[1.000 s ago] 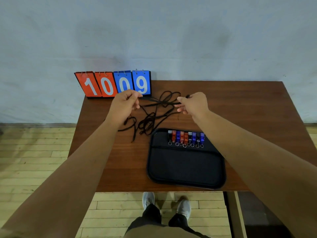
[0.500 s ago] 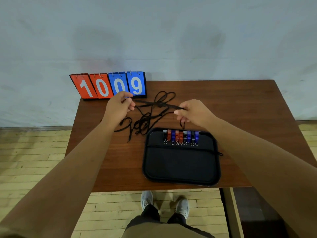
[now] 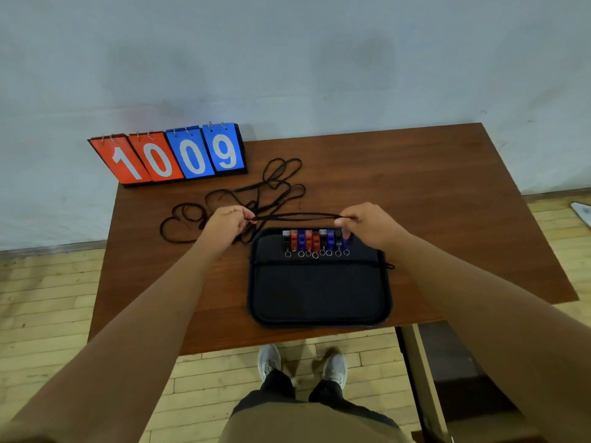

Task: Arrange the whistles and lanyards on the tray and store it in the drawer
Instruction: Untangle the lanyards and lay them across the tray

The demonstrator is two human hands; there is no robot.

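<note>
A black tray lies on the wooden table. Along its far edge stands a row of several whistles in black, red and blue, each with a small metal ring. One black lanyard is stretched level just above the whistles. My left hand pinches its left end and my right hand pinches its right end. A tangle of several more black lanyards lies on the table behind and left of my left hand. Another black cord lies across the tray below the whistles.
A flip scoreboard reading 1009 stands at the table's far left corner against the wall. My feet in white shoes stand on the wooden floor at the table's near edge. A table leg drops at the near right.
Both hands have come toward me with one lanyard, from over the tangle to just above the row of whistles. The lanyard is now pulled straight between them.
</note>
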